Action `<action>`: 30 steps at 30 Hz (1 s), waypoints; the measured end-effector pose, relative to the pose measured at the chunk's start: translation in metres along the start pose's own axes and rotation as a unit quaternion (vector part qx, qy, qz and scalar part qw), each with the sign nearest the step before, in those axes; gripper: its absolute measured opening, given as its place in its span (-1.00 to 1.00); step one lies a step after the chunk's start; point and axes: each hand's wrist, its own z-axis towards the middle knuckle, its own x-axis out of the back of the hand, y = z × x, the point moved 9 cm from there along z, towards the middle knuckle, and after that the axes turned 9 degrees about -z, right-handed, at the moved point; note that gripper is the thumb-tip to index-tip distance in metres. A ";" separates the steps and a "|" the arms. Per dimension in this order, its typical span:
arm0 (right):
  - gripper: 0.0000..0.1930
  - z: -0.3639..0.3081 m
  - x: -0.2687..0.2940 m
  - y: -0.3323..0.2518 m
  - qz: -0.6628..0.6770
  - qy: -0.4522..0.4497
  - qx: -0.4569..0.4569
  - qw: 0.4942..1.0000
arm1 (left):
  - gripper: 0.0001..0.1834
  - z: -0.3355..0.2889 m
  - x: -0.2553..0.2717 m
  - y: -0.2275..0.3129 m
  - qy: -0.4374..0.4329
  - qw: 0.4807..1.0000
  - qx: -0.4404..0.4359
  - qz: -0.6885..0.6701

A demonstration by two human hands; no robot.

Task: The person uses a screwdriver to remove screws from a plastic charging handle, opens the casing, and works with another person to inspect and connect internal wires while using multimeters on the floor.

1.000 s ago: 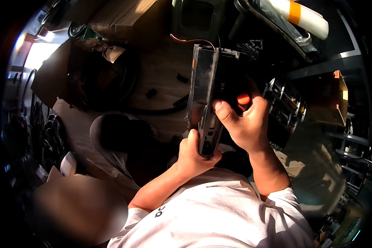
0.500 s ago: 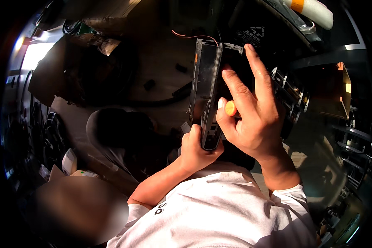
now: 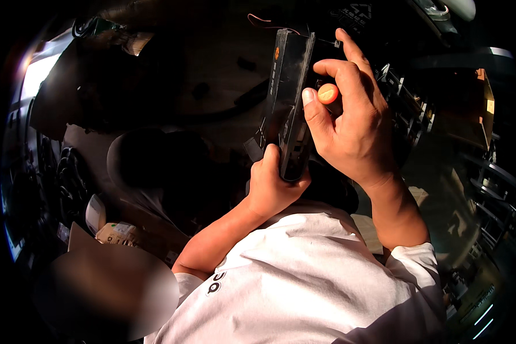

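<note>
My left hand (image 3: 268, 184) is wrapped round the lower end of a long, narrow black casing (image 3: 286, 86), which stands lengthwise in front of me. An orange mark sits near its far end, and a thin reddish wire (image 3: 259, 22) curls out there. On the casing's right side, my right hand (image 3: 355, 114) holds a tool with a round orange handle end (image 3: 327, 93) between thumb and fingers. Its index finger is bent and another finger stretches toward the far end. The tool's shaft and tip are hidden, so its kind is unclear.
A cardboard box (image 3: 485, 109) is at the right, with dark metal racks (image 3: 493, 183) below it. Boxes (image 3: 117, 234) lie at the lower left, near coiled dark cables (image 3: 74, 178). A dark hose (image 3: 252, 94) crosses the floor beyond the casing.
Both hands and the casing sit higher in the picture. My right hand's index finger has bent, and the orange handle end has shifted up beside the casing. The left hand keeps its hold.
</note>
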 end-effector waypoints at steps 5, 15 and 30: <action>-0.77 0.001 0.002 0.004 0.004 0.056 0.025 0.998 | -0.59 -0.001 0.001 -0.001 0.007 1.000 -0.027 0.005; -0.54 -0.013 -0.024 -0.001 -0.018 0.025 -0.032 0.999 | -0.53 0.013 0.007 -0.002 0.040 0.998 -0.041 0.017; -0.59 0.086 0.070 0.094 0.610 0.106 -0.105 0.778 | -0.69 0.025 0.020 -0.031 -0.033 0.999 0.002 -0.008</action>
